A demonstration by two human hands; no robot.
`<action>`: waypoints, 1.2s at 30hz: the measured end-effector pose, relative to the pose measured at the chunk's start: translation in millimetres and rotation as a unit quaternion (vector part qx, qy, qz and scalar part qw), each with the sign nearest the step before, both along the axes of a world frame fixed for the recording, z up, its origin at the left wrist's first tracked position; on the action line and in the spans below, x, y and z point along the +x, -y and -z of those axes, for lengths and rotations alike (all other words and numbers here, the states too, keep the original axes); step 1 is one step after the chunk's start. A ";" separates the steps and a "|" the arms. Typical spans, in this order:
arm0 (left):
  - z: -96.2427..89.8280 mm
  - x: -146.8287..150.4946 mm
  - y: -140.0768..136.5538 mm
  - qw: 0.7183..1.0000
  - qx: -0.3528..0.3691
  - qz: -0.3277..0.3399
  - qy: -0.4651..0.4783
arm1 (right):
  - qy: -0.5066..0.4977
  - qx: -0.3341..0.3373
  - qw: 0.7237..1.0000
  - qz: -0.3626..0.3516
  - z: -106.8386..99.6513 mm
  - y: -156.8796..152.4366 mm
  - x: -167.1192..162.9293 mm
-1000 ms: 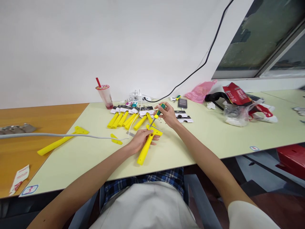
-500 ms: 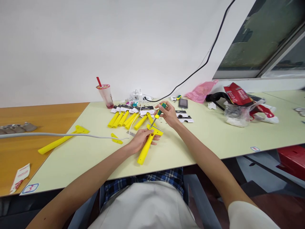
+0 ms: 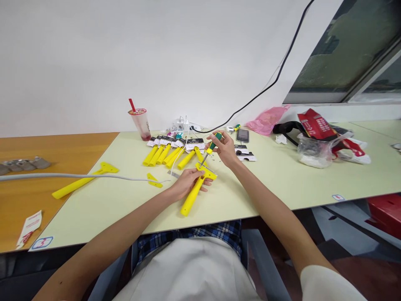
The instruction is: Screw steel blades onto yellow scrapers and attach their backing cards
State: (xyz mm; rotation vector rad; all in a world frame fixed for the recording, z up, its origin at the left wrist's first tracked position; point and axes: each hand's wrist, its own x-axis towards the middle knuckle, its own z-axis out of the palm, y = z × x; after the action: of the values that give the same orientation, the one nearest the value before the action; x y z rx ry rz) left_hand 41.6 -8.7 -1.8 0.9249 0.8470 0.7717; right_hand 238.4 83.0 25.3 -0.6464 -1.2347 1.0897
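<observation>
My left hand (image 3: 188, 182) is closed round the neck of a yellow scraper (image 3: 192, 196), whose handle slants toward me above the table. In my right hand (image 3: 224, 147) is a screwdriver (image 3: 214, 143) with a green and yellow handle. Its tip meets the left part of the scraper's head; any screw there is too small to make out. Left of my left hand lie a loose yellow scraper plate (image 3: 154, 180) and a flat metal blade (image 3: 173, 174), partly behind the hand. Several yellow scrapers (image 3: 163, 154) with black and white cards lie beyond my hands.
A cup with a red straw (image 3: 140, 124) stands near the wall. Another yellow scraper (image 3: 86, 179) lies at left under a pale cable (image 3: 78, 176). A pink bag (image 3: 267, 120), clear plastic bag (image 3: 315, 150) and small dark-screened device (image 3: 242, 135) are at right.
The whole view has shifted slightly. Both hands keep their grips, and the screwdriver tip stays at the scraper's head.
</observation>
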 end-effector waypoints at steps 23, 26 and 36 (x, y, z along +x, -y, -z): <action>2.5 -1.2 -2.3 1.000 -0.023 0.018 0.003 | 0.084 0.130 0.988 0.004 -33.8 35.3 -9.7; 1.2 -0.9 -2.0 1.000 -0.023 0.016 -0.001 | 0.083 0.137 0.987 0.001 -33.8 35.6 -10.3; 1.9 -1.0 -2.8 1.000 -0.022 0.019 0.003 | 0.095 0.118 0.988 -0.022 -30.1 38.6 -15.1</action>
State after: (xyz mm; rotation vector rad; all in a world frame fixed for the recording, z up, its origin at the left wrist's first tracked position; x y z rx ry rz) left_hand 40.5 -5.9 -3.6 0.8961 0.8350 0.7199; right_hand 223.4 44.4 55.3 -0.5527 -1.5212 0.9152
